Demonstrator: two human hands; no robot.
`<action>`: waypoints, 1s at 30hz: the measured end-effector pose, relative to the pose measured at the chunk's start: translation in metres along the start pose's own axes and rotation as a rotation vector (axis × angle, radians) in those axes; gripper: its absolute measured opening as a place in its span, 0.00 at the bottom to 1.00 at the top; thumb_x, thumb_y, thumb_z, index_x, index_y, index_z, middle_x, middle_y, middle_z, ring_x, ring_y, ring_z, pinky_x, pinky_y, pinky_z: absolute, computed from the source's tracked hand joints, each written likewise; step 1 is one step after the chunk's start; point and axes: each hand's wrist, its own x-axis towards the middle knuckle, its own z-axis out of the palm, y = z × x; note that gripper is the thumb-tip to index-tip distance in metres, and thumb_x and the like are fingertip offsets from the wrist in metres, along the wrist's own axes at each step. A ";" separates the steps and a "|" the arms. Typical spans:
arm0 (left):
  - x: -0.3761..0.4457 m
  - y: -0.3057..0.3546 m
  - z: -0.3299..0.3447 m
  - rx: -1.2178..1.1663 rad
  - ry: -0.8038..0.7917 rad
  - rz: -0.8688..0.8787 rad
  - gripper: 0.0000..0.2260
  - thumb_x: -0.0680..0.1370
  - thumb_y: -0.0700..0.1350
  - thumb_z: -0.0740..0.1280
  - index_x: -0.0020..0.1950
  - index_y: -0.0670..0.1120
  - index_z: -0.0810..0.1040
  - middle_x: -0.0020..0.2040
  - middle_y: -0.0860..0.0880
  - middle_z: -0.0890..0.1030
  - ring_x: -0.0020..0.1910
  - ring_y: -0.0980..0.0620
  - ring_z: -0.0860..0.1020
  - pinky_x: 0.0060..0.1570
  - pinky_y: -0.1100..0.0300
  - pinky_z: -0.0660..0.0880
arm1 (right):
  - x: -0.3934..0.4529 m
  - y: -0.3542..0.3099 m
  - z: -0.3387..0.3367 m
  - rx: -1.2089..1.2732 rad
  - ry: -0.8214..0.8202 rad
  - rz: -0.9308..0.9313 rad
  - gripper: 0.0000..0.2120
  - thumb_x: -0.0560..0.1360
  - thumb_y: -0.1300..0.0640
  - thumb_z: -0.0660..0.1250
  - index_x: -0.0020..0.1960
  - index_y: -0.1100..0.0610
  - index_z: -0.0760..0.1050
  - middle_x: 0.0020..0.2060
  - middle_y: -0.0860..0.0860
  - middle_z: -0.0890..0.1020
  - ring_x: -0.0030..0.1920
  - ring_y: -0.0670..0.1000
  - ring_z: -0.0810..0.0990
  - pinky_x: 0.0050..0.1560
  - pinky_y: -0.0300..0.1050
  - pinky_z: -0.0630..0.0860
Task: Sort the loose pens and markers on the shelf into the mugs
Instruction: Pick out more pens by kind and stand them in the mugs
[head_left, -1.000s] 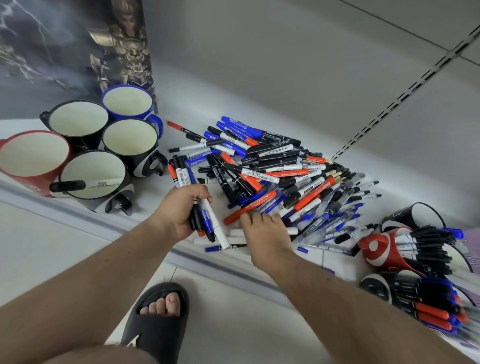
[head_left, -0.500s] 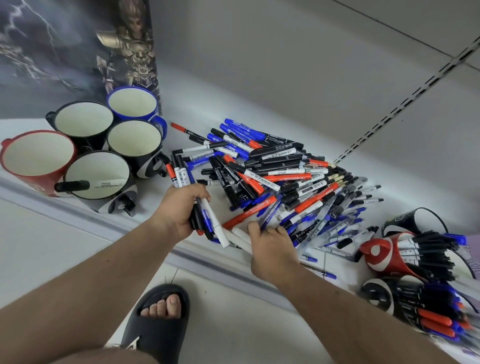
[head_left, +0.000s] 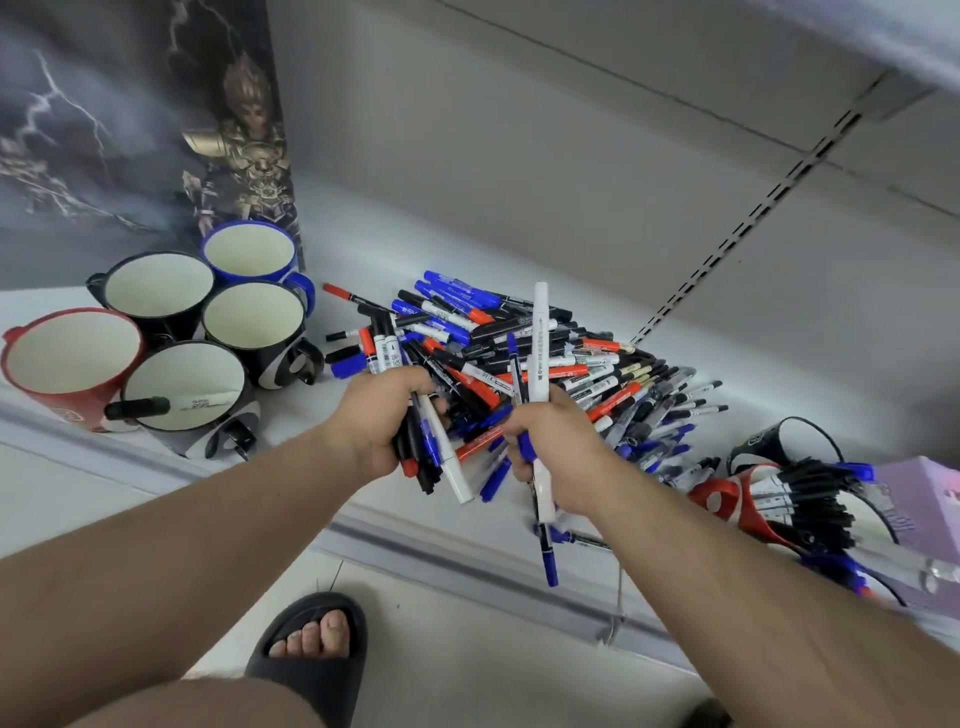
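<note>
A: Progress is looking thin. We are seeing most pens (head_left: 545, 364) lying loose in a pile on the shelf (head_left: 582, 249).

B: We are gripping a mixed bundle (head_left: 431, 441) in the left hand (head_left: 382, 415), and the right hand (head_left: 556, 447) is clutching a white marker (head_left: 540, 358) and blue pens.

A: Only one mug (head_left: 184, 384) at left is holding a marker; four are sitting empty, and the tipped mugs (head_left: 743, 493) at right are lying full.
</note>
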 end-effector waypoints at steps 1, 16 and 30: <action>-0.007 0.008 0.010 0.043 -0.004 0.005 0.03 0.74 0.33 0.64 0.43 0.41 0.74 0.34 0.42 0.78 0.32 0.47 0.78 0.38 0.53 0.80 | -0.014 -0.011 -0.004 0.046 -0.030 0.020 0.09 0.72 0.71 0.62 0.46 0.59 0.67 0.29 0.56 0.69 0.24 0.51 0.65 0.25 0.41 0.63; -0.193 0.048 0.084 0.401 -0.326 -0.135 0.10 0.79 0.47 0.67 0.42 0.42 0.76 0.33 0.45 0.78 0.31 0.47 0.76 0.39 0.55 0.76 | -0.227 -0.042 -0.071 0.162 -0.258 0.004 0.06 0.78 0.63 0.61 0.42 0.58 0.69 0.29 0.53 0.69 0.26 0.48 0.61 0.24 0.39 0.58; -0.248 0.009 0.088 0.155 -0.322 0.093 0.05 0.76 0.39 0.67 0.47 0.38 0.79 0.38 0.39 0.82 0.31 0.43 0.81 0.31 0.54 0.79 | -0.270 -0.007 -0.083 0.241 -0.264 -0.052 0.03 0.78 0.62 0.62 0.47 0.60 0.74 0.31 0.54 0.72 0.28 0.50 0.66 0.26 0.40 0.61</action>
